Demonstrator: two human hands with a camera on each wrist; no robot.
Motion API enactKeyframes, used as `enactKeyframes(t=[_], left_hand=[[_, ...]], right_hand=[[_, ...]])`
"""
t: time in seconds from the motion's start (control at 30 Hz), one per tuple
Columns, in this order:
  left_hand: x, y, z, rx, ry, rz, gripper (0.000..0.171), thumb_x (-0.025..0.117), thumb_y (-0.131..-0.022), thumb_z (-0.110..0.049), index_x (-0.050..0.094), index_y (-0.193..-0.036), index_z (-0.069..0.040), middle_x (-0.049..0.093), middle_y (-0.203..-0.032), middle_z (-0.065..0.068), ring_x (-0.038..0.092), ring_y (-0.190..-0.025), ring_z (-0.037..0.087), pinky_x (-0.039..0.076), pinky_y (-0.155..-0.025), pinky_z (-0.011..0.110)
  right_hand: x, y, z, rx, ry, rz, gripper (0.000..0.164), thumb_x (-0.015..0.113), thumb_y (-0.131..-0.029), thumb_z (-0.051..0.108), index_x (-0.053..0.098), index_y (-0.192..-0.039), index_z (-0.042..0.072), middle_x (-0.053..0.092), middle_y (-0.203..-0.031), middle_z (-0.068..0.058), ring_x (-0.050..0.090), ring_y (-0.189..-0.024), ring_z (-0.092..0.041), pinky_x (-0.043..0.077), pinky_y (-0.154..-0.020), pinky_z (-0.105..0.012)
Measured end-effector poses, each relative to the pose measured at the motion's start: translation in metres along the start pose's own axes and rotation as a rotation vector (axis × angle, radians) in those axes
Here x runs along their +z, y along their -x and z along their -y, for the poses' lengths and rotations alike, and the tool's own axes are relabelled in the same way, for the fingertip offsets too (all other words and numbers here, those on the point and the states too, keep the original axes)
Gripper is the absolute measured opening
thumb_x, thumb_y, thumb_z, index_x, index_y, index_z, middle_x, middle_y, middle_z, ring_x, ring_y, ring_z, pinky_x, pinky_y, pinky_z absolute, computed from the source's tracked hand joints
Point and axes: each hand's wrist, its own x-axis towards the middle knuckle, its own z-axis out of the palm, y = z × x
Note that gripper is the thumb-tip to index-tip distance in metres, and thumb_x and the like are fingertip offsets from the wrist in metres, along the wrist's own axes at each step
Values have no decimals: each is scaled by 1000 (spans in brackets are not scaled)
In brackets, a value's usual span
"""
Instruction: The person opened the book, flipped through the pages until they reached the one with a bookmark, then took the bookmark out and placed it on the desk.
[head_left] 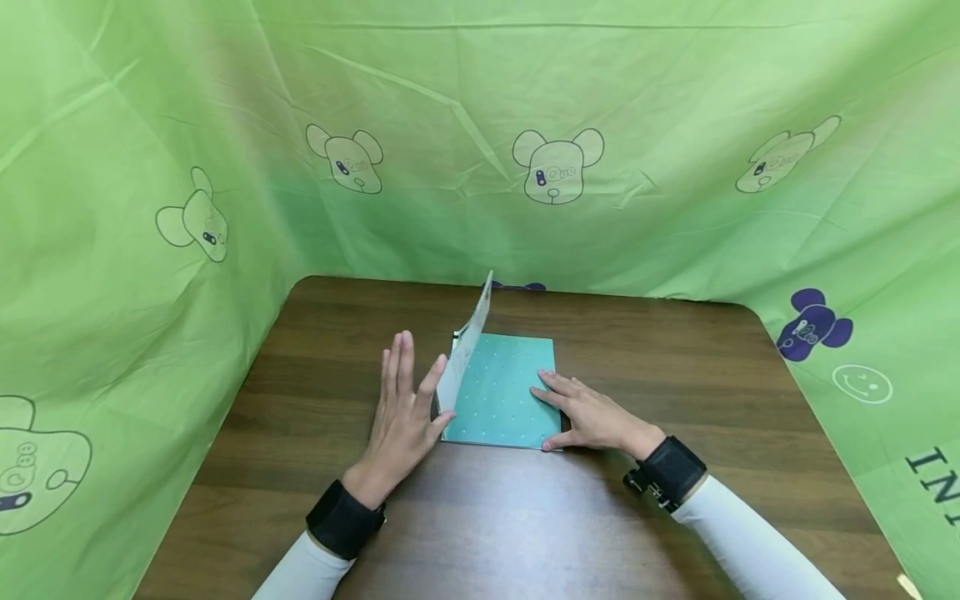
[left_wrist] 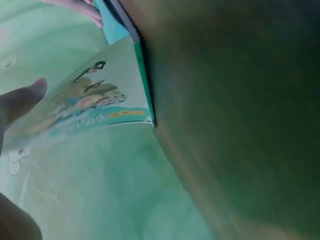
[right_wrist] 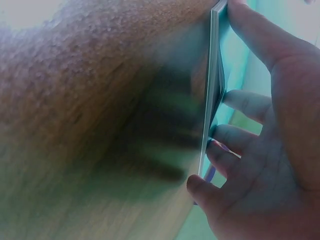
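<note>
A book lies on the wooden table with its front cover [head_left: 463, 358] standing up at the left. Its turquoise dotted inside page [head_left: 504, 387] faces up. My left hand [head_left: 401, 412] is beside the raised cover, fingers stretched out and thumb reaching to the book's near left corner. In the left wrist view, the cover's printed outer face [left_wrist: 95, 95] carries a coloured picture. Spread fingers of my right hand [head_left: 592, 412] rest along the page's right side, the thumb at the near right corner. The right wrist view has the book's thin edge [right_wrist: 212, 75] under those fingertips.
The brown wooden table [head_left: 300, 450] has rounded far corners. A green cloth [head_left: 450, 100] with bear-head drawings hangs around its back and sides. A small pale object [head_left: 909, 587] shows at the table's near right edge.
</note>
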Motion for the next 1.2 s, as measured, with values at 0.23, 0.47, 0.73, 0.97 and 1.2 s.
enactKeyframes(t=[0.23, 0.47, 0.73, 0.97, 1.2], left_hand=[[-9, 12, 7, -95, -182, -105, 117, 96, -47, -26, 42, -151, -23, -1, -164, 21, 3, -148, 43, -1, -113, 65], [-16, 18, 14, -189, -293, -141, 122, 98, -40, -26, 45, -150, -23, 0, -164, 20, -2, -149, 40, -12, -111, 64], [-21, 27, 28, -225, -354, 218, 107, 92, -55, -40, 47, -149, -22, 5, -165, 19, -2, -150, 40, -5, -112, 67], [-18, 33, 27, -289, -307, 511, 79, 74, -78, -48, 51, -146, -15, 16, -163, 19, 0, -150, 38, 1, -115, 63], [-20, 28, 19, -381, -175, 675, 70, 62, -90, -46, 45, -150, -14, 23, -161, 22, 8, -149, 39, 9, -115, 62]], right_hand=[[1, 0, 0, 4, -2, 4, 95, 68, -78, 61, 42, -150, 5, 26, -159, -23, 26, -146, -35, 26, -113, -57], [2, -2, 0, 1, 11, -2, 95, 67, -78, 62, 42, -150, 5, 25, -159, -24, 25, -146, -36, 26, -112, -57], [4, -1, -1, 3, 0, -13, 96, 69, -77, 61, 41, -150, 5, 26, -159, -23, 26, -146, -35, 25, -113, -57], [6, -1, -1, 12, 2, -6, 96, 68, -78, 61, 40, -151, 6, 25, -160, -22, 25, -146, -34, 25, -113, -56], [4, 0, 0, 18, -3, -11, 95, 69, -77, 61, 41, -151, 6, 25, -160, -22, 25, -146, -34, 25, -113, -56]])
